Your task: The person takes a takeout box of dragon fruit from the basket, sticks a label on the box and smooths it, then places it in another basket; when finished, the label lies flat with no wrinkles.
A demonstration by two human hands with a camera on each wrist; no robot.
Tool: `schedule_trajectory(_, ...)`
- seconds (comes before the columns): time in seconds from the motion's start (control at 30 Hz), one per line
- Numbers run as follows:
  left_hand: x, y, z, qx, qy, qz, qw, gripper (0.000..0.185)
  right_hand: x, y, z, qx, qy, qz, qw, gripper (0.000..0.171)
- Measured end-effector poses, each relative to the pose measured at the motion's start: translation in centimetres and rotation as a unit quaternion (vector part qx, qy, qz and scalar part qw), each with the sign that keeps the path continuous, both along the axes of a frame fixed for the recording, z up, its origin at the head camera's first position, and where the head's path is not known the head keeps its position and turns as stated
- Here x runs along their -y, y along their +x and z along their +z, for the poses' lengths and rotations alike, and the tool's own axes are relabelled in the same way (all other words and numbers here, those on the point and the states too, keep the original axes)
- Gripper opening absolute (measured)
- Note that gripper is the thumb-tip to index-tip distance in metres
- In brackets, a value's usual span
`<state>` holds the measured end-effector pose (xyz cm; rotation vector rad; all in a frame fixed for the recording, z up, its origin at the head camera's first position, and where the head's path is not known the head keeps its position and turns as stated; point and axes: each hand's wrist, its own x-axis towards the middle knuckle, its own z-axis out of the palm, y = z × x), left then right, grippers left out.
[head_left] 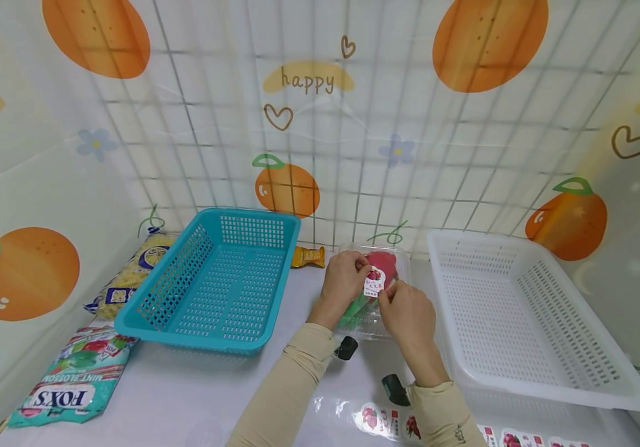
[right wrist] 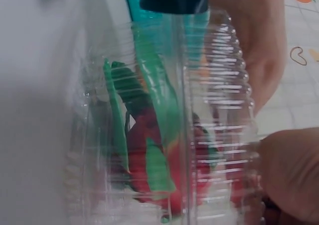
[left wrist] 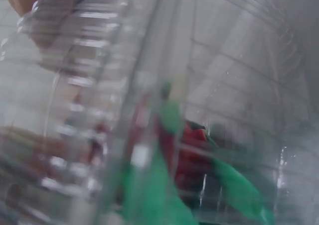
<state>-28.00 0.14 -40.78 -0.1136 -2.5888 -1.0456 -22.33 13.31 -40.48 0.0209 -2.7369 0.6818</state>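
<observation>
A candy bag [head_left: 71, 385] lay at the surface's [head_left: 185, 397] far left, beside the blue basket [head_left: 213, 279]. At the centre, your left hand [head_left: 344, 279] and right hand [head_left: 406, 313] each pinched the small sticker [head_left: 374, 282] on the clear clamshell box [head_left: 372, 292], which rested between the two baskets. The white basket [head_left: 521, 316] stood just to its right.

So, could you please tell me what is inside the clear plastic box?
Inside the clear plastic box is something red and green. Both hands and the label cover most of it.
</observation>
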Motion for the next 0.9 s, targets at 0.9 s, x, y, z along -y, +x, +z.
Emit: schedule_trajectory(0.9,0.55,0.62,0.62,0.003,-0.172,-0.173,0.9697,0.015,-0.23,0.1,-0.13,-0.006,0.0,0.015,1.0,0.022)
